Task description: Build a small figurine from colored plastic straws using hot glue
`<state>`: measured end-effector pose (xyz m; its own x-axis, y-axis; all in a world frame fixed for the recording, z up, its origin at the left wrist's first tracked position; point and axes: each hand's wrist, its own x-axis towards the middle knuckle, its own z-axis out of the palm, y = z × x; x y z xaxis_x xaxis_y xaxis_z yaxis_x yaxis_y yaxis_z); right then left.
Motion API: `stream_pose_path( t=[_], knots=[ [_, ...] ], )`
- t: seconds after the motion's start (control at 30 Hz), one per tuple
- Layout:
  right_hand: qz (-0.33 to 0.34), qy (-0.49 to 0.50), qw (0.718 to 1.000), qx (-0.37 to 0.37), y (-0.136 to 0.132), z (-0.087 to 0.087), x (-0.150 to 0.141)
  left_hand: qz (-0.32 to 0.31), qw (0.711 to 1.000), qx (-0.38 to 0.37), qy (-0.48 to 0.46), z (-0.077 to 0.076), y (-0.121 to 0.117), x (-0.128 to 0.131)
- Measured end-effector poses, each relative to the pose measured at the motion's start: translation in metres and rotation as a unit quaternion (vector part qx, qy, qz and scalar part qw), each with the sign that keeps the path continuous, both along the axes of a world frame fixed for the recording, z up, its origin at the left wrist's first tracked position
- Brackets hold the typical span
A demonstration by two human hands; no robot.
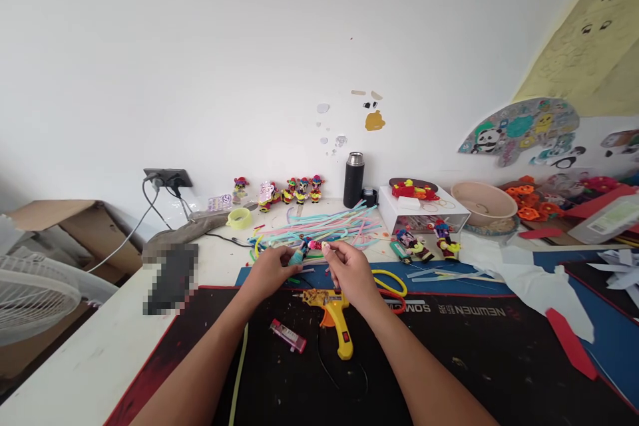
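A small pipe-cleaner doll (314,245), with a pink-red end, a dark middle and a light blue part, lies sideways between my hands just above the mat. My left hand (270,271) is closed around its light blue end. At the pink-red end, the thumb and fingertips of my right hand (349,271) are pinched together; a small pale bit shows at the tips. Below the hands a yellow hot glue gun (340,323) rests on its side, nozzle to the left. Left of it is a pink lighter (288,335).
Behind my hands spreads a pile of pastel pipe cleaners (324,223). Finished dolls (302,190) line the wall beside a black thermos (354,180). A white box (424,206) and yellow-handled scissors (392,284) are to the right. The glue gun's cord (329,376) loops across the black mat (439,366).
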<state>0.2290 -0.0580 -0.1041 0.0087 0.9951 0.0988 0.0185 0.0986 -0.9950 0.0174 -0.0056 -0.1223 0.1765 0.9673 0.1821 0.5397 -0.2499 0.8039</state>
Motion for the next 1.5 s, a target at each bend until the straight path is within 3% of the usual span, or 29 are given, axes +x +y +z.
stream_pose_path(
  t=[0.17, 0.33, 0.43, 0.53, 0.63, 1.03, 1.5],
  knots=[
    [0.005, 0.013, 1.0, -0.013, 0.001, -0.002, -0.001, 0.004, 0.999, 0.045, 0.001, -0.003, -0.003, 0.005],
    [0.013, 0.028, 0.999, -0.025, 0.0, -0.001, -0.001, 0.034, 0.994, 0.101, -0.019, 0.013, -0.006, 0.003],
    [0.025, 0.043, 0.998, -0.035, -0.001, 0.0, -0.003, -0.013, 0.994, 0.006, -0.109, 0.022, -0.009, 0.006],
    [0.037, 0.062, 0.996, -0.051, -0.003, 0.002, -0.004, -0.082, 0.962, -0.097, -0.241, 0.025, -0.013, 0.012],
    [0.048, 0.079, 0.993, -0.068, -0.005, 0.005, -0.006, -0.098, 0.931, -0.141, -0.323, 0.025, -0.016, 0.018],
    [0.086, 0.072, 0.988, -0.104, -0.01, 0.012, -0.008, -0.11, 0.885, -0.17, -0.418, 0.026, -0.021, 0.026],
    [0.092, 0.085, 0.987, -0.099, -0.009, 0.009, -0.008, -0.108, 0.864, -0.194, -0.453, 0.027, -0.018, 0.019]
  ],
)
